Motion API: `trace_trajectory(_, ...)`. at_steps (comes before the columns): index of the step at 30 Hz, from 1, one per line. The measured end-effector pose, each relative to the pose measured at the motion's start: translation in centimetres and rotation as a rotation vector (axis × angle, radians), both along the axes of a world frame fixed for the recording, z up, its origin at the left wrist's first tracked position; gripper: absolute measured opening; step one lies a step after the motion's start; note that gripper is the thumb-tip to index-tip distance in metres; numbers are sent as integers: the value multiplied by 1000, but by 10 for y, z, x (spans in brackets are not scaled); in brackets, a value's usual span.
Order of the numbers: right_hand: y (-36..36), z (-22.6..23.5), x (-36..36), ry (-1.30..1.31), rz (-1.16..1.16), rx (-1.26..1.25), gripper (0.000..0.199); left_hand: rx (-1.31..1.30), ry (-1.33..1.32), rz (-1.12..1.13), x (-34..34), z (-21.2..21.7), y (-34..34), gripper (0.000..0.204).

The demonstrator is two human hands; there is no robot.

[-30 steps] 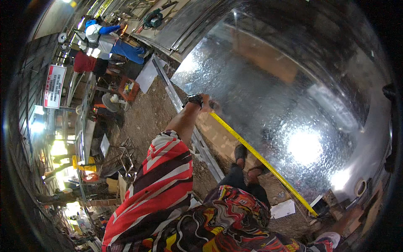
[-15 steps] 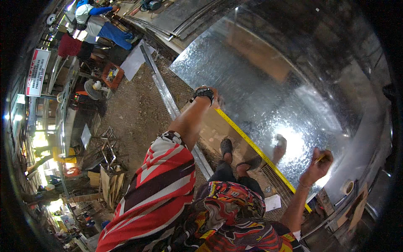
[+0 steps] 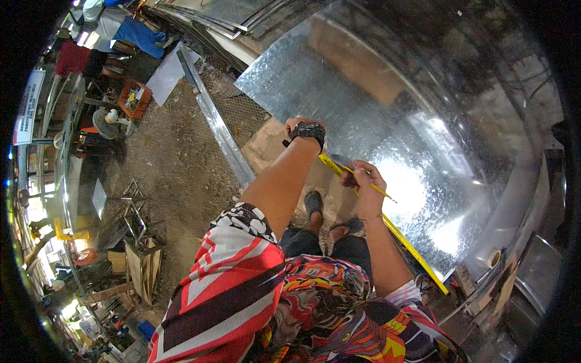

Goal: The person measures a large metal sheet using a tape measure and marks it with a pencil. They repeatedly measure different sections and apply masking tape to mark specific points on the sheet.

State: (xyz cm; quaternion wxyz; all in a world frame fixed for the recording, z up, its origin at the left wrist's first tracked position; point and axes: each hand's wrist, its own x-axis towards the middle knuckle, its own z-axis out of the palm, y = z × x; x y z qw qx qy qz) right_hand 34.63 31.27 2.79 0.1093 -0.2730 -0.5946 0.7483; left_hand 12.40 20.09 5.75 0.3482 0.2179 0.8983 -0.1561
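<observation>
A large shiny sheet of galvanized metal (image 3: 290, 78) lies in front of me. Along its near edge runs a yellow tape measure (image 3: 417, 253), its far-right end reaching past the sheet's corner. My left hand (image 3: 304, 127), with a black watch at the wrist, is closed around the left part of the tape at that edge; the watch and the back of the hand hide most of its fingers. Close by on the right, my right hand (image 3: 367, 181) grips a thin yellow pencil (image 3: 384, 193) over the tape and the sheet's edge.
Long metal bars (image 3: 221, 133) lie on the dirt floor to the left. Beyond them stand a fan (image 3: 108, 123), an orange crate (image 3: 134, 100) and a metal frame stand (image 3: 143, 266). A person (image 3: 136, 33) works at the far left. A tape roll (image 3: 494, 258) sits at right.
My right hand has swung left from the sheet's right end to beside my left hand, carrying the pencil. My left hand stays on the tape, and the view has shifted slightly.
</observation>
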Motion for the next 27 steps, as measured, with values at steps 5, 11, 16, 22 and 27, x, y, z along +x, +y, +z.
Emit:
trace_trajectory(5, -11, -16, -14, -12, 46, 198, 15, 3, -8, -19, 3, 2, 2, 46)
trace_trajectory(11, -13, -47, -21, -29, 46, 550, 24, 6, -44, -7, 4, 13, 4, 56)
trace_trajectory(16, -18, -46, -21, -27, 24, 606, 31, 29, -43, 17, 2, 9, 4, 41)
trace_trajectory(22, -19, -44, -25, -101, 45, 618, 32, 68, -16, 36, 4, 14, 4, 27)
trace_trajectory(27, -17, -53, -24, -48, 50, 688, 33, 79, -17, 72, 0, 14, 4, 26)
